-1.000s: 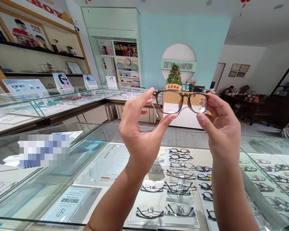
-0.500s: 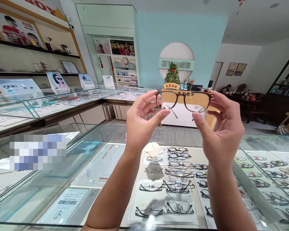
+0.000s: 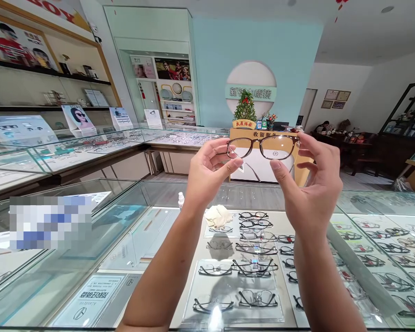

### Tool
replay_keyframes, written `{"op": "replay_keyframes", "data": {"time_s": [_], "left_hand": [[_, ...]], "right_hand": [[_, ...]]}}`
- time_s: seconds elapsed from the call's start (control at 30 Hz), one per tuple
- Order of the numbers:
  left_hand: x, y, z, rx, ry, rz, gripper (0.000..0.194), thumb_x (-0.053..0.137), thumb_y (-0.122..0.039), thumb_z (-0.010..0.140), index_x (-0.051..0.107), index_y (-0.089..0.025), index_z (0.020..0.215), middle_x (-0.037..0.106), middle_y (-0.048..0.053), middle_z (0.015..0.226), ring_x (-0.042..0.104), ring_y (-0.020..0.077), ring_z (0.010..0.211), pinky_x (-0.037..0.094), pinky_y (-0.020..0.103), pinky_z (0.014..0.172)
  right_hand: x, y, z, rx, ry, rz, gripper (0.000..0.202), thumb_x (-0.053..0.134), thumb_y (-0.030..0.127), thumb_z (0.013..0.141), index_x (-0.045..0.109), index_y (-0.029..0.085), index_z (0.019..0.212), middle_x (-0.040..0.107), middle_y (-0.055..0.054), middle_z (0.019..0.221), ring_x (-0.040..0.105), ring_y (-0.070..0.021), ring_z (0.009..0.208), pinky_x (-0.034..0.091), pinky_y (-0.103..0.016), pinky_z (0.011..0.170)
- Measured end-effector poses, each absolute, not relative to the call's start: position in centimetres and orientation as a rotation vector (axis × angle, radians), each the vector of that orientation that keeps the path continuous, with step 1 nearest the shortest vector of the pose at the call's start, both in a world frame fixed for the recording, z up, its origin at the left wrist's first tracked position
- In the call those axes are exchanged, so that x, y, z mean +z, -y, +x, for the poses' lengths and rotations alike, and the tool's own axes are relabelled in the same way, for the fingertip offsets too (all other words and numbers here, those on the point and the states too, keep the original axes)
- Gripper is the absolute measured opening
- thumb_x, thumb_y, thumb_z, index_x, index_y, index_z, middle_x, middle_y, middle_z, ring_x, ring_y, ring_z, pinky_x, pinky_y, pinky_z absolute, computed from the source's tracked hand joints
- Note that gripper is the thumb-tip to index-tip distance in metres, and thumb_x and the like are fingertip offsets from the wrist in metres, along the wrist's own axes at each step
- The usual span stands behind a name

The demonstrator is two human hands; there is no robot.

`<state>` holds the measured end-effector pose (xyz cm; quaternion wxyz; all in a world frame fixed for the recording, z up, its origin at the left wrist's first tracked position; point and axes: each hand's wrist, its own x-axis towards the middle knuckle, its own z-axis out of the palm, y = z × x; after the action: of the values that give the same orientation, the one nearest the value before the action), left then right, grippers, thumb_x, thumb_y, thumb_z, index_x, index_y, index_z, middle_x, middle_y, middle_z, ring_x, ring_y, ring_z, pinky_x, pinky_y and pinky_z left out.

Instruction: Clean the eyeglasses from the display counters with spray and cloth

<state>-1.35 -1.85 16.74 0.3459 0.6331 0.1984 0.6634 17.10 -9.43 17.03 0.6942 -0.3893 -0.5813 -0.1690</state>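
Glass-edged counter [image 3: 162, 193] beneath, open air around — pinching eyeglasses [image 3: 256, 141] at one end with left hand [image 3: 207, 173], at the other with right hand [image 3: 311, 184] — held between both, well above displayed frames [image 3: 256, 224].

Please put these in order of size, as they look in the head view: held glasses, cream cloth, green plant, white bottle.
1. Held glasses
2. Cream cloth and green plant: they look alike, so I leave them unranked.
3. White bottle, as far as it shows
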Motion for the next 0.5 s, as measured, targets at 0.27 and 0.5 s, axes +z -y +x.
{"op": "replay_keyframes", "data": {"time_s": [0.27,0.5], "left_hand": [[16.7,2.5,-1.5,1.822,-0.615,1.704,0.060,0.094,-0.048,0.073,0.071,-0.024,0.122,0.077,0.011,0.117,0.077,0.0234,0.096,0.063,0.036,0.078],[16.7,3.1,-1.6,1.867,-0.684,1.705,0.059,0.094,-0.051,0.073,0.071,-0.025,0.121,0.078,0.010,0.113,0.076,0.0237,0.095,0.063,0.038,0.078]], "right_hand": [[16.8,8.9,17.3,-0.232,1.294,-0.843,0.050,0.076,0.047,0.091,0.065,0.034,0.138,0.064,-0.008,0.132,0.062,-0.0292,0.118,0.056,-0.051,0.098],[16.7,8.7,17.4,-0.215,1.298,-0.849,0.049,0.077,0.044,0.091,0.066,0.034,0.137,0.064,-0.007,0.135,0.064,-0.0283,0.116,0.056,-0.049,0.096]]}}
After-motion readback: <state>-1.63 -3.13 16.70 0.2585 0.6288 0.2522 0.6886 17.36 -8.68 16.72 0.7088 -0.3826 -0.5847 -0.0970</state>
